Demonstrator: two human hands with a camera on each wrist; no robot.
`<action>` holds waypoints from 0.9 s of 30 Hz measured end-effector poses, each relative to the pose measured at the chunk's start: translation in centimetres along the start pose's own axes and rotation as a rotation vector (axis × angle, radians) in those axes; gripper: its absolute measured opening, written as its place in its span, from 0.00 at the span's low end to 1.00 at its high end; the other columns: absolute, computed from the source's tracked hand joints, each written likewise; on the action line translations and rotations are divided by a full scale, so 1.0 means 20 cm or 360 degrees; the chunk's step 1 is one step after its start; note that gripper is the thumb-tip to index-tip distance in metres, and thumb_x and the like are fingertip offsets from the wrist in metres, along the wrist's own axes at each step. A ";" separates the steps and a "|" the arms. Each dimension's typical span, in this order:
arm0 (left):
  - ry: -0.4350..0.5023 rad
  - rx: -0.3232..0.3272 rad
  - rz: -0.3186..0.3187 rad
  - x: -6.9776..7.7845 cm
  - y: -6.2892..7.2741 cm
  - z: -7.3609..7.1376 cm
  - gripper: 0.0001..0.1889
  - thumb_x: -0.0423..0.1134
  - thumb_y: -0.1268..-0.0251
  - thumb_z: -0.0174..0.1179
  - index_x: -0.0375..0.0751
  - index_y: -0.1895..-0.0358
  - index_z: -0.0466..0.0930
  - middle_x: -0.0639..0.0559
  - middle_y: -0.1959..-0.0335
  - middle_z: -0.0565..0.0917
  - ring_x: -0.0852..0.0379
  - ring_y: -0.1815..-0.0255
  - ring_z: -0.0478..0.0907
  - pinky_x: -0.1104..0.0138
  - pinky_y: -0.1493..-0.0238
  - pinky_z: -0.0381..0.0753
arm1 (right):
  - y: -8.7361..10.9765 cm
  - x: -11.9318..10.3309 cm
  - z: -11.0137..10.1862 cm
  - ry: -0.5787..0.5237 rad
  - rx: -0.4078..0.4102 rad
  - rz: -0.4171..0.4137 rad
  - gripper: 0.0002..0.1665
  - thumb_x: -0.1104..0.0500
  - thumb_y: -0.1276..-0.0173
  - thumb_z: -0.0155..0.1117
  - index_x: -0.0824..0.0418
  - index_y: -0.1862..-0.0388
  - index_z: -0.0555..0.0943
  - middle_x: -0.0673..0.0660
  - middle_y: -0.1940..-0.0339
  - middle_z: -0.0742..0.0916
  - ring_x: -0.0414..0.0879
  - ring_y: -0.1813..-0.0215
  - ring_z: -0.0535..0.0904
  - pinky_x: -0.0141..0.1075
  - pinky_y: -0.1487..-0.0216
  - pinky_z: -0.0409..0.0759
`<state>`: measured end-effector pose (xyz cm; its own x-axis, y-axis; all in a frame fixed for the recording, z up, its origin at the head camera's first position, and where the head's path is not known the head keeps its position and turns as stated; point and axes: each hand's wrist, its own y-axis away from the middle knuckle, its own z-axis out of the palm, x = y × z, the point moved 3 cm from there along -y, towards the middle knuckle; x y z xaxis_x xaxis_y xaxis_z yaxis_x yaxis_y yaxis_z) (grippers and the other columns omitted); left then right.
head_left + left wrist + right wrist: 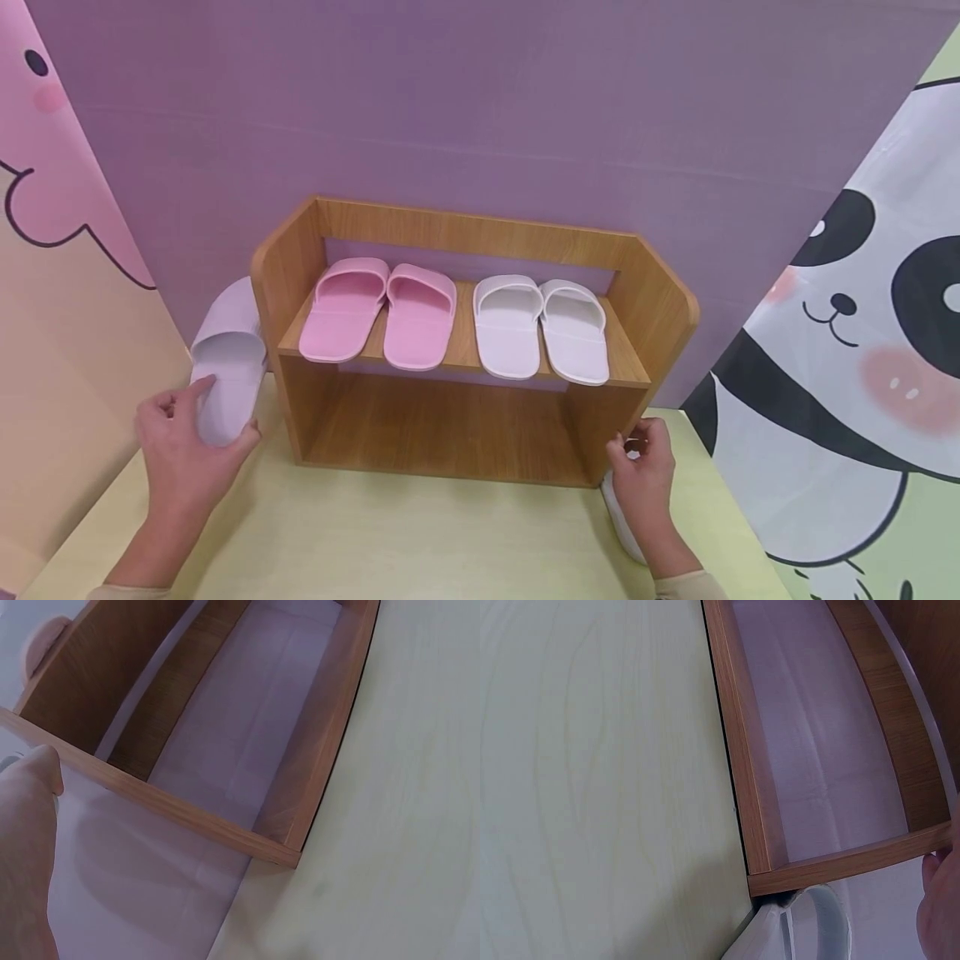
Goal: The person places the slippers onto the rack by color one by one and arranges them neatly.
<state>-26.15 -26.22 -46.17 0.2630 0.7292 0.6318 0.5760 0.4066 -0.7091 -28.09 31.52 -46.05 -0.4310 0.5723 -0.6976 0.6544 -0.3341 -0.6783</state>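
Left of the shelf, my left hand (183, 450) holds a pale lilac slipper (225, 408) by its sole, thumb on one edge and fingers on the other. The slipper's toe strap points away, partly behind the shelf's side panel. My right hand (648, 475) is at the right side panel of the wooden shelf (360, 208), thumb and forefinger bent toward each other. I cannot tell whether they pinch anything. Below it, a white slipper (624, 525) stands beside the panel, partly hidden by the hand; the right wrist view shows its strap (832, 922) near the panel's corner.
On the upper board sit a pair of pink slippers (416, 333) at left and a pair of white slippers (506, 333) at right. The lower board (450, 433) is bare wood. Around the light table (420, 542) stand a purple back wall (480, 108) and a panda-printed side panel (847, 392).
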 end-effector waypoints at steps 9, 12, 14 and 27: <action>0.0068 0.0106 0.0010 0.02 -0.02 -0.02 0.41 0.40 0.63 0.78 0.35 0.35 0.83 0.26 0.44 0.66 0.47 0.40 0.63 0.55 0.47 0.63 | -0.01 0.21 0.00 0.0062 -0.0060 0.0043 0.12 0.78 0.30 0.61 0.70 0.51 0.75 0.57 0.52 0.83 0.38 0.54 0.80 0.20 0.56 0.77; 0.0093 0.0158 0.0040 0.03 -0.02 -0.03 0.42 0.41 0.65 0.78 0.35 0.35 0.83 0.27 0.45 0.66 0.60 0.39 0.58 0.56 0.46 0.62 | -0.01 0.20 0.00 0.0078 -0.0066 0.0056 0.12 0.77 0.30 0.61 0.70 0.50 0.75 0.57 0.52 0.83 0.37 0.54 0.80 0.20 0.55 0.77; 0.0114 0.0196 0.0050 0.03 -0.03 -0.03 0.42 0.42 0.67 0.77 0.34 0.36 0.83 0.35 0.48 0.68 0.66 0.39 0.54 0.58 0.46 0.62 | -0.01 0.21 0.00 0.0086 -0.0068 0.0061 0.12 0.76 0.30 0.61 0.69 0.50 0.75 0.57 0.52 0.83 0.37 0.54 0.80 0.21 0.55 0.78; 0.0223 0.0313 0.0092 0.08 -0.05 -0.07 0.42 0.45 0.65 0.75 0.33 0.36 0.83 0.75 0.44 0.57 0.69 0.37 0.57 0.67 0.42 0.61 | -0.01 0.20 0.00 0.0058 -0.0058 0.0071 0.11 0.74 0.29 0.62 0.69 0.51 0.75 0.56 0.53 0.83 0.39 0.54 0.80 0.21 0.56 0.78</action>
<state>-25.23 -26.29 -44.08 0.4040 0.6765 0.6158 0.3986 0.4757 -0.7841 -29.96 33.84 -48.70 -0.3782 0.5847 -0.7177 0.6951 -0.3326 -0.6373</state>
